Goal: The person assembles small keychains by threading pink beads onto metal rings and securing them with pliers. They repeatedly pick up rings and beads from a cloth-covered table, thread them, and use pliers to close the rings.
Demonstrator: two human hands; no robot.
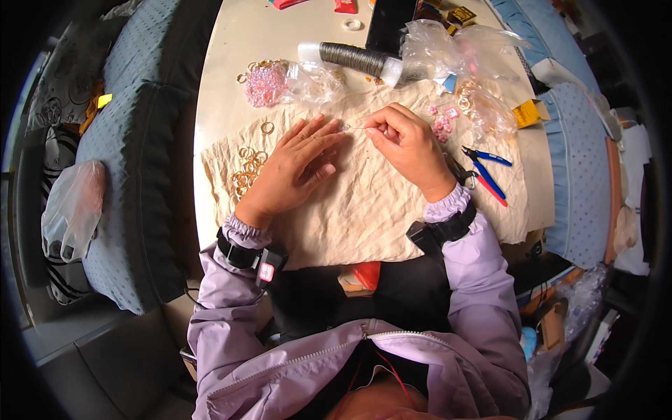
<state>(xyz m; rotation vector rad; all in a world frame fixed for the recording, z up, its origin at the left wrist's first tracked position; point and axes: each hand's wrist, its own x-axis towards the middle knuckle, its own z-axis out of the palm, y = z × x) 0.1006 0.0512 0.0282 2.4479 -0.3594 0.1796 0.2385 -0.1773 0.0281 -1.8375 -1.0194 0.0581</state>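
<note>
My left hand (pixel 297 164) lies flat on the beige cloth (pixel 336 217) with its fingers stretched out. At its fingertips is a tiny shiny piece, too small to make out. My right hand (pixel 407 143) is closed in a pinch on a thin wire (pixel 358 127), which runs left to the left fingertips. Beside the left hand lies a pile of gold rings (pixel 246 171), with a single gold ring (pixel 267 128) above it. To the right of my right hand are loose pink beads (pixel 442 126) and cutting pliers (pixel 484 171) with blue and red handles.
Across the back of the table (pixel 238 42) lie a bundle of pink beads (pixel 266 85), a spool of dark wire (pixel 352 57), clear plastic bags (pixel 437 52) and a black phone-like slab (pixel 386 26). A bag of gold rings (pixel 479 105) sits at right. Blue padded seats (pixel 133 189) flank the table.
</note>
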